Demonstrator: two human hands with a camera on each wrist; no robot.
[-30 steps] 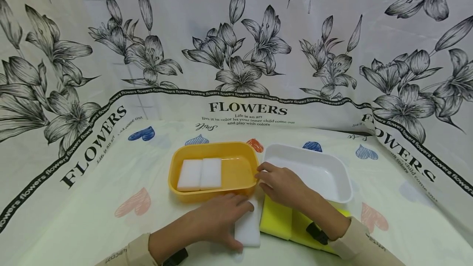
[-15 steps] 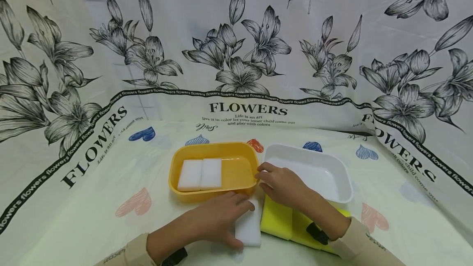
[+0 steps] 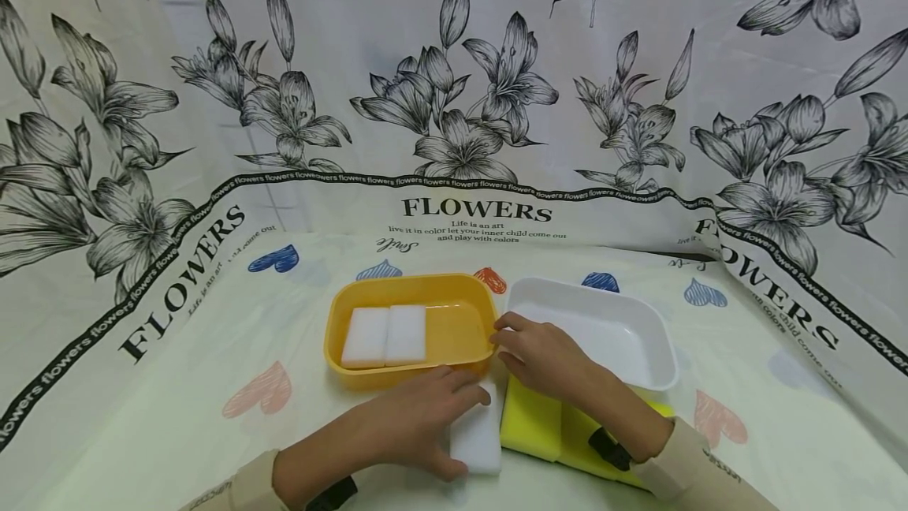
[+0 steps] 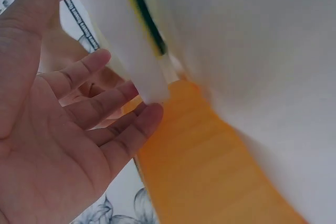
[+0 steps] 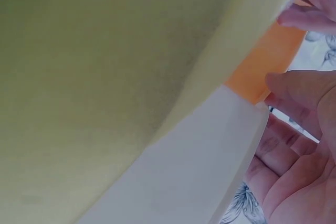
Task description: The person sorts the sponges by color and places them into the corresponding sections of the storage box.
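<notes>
My left hand [image 3: 426, 420] spans a white sponge block [image 3: 477, 436] in front of the yellow-orange tray [image 3: 411, 374]. In the left wrist view, the thumb lies at one end of this sponge [image 4: 118, 30] and the fingertips [image 4: 152, 111] at the other. My right hand [image 3: 542, 353] holds the right rim of the tray with its fingertips. The right wrist view shows its thumb against the tray's orange wall [image 5: 268, 64]. Two more white sponges, one [image 3: 366, 336] beside the other [image 3: 406, 333], lie in the tray's left half.
A white tray [image 3: 596, 326] stands right of the yellow-orange one, beyond my right wrist. Yellow sponges [image 3: 532, 420] lie side by side under my right forearm; a dark green layer [image 4: 144, 11] shows on one in the left wrist view. A flower-printed curtain [image 3: 454, 101] hangs behind.
</notes>
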